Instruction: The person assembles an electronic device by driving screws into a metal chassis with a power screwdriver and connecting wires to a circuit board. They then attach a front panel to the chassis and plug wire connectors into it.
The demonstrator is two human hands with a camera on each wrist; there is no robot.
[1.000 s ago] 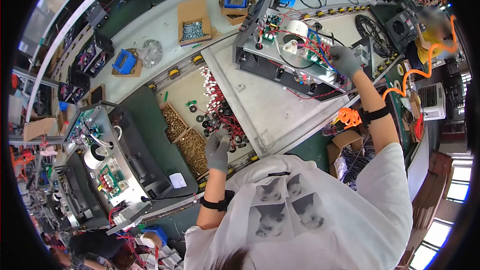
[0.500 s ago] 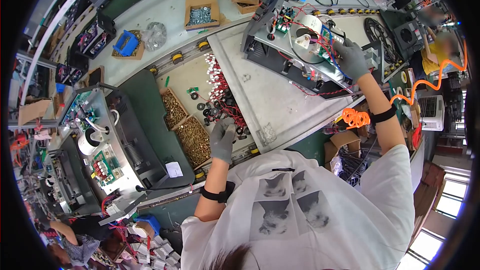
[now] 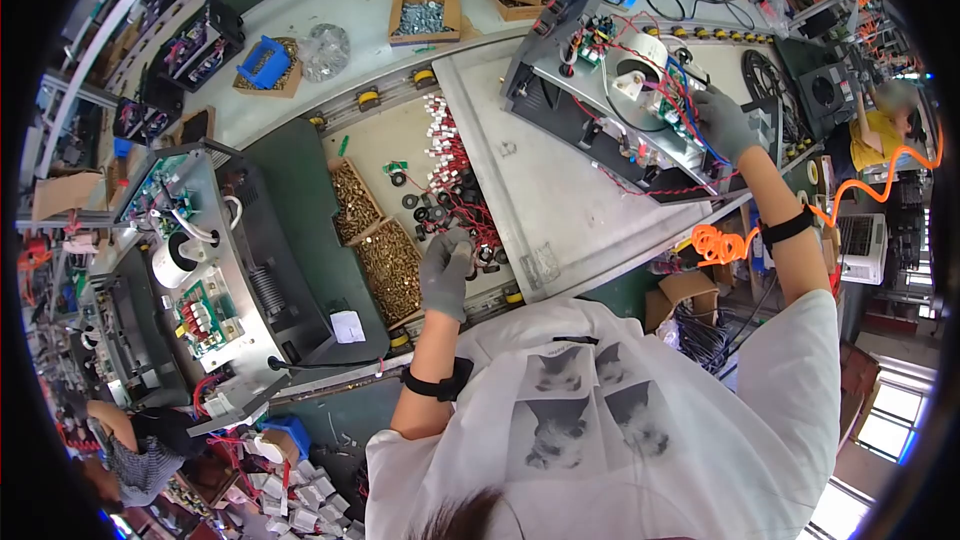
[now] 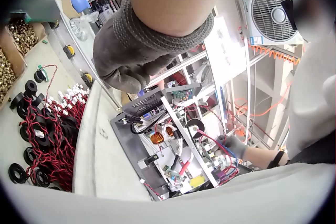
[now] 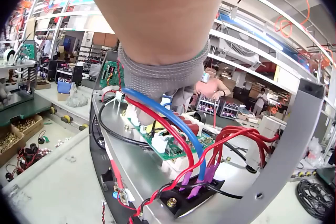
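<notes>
My gloved left hand hovers by a heap of black rings with twisted red leads. Its fingers curl in toward the palm in the left wrist view, and nothing shows in them. Farther right, my gloved right hand reaches into an open metal chassis among its wires. From the right wrist, the glove hangs over a green circuit board, beside a thick blue wire and several red wires. The right fingertips are mostly hidden behind the cuff and wires; I cannot tell what they hold.
Boxes of brass screws lie left of the rings. A second open chassis stands at the left. Beyond the roller rail are a carton of silver screws and blue bins. An orange coiled hose hangs by my right arm.
The head view has shifted, so the bench and chassis appear farther right. My right hand stays among the chassis wires with a slight shift; my left hand stays by the rings.
</notes>
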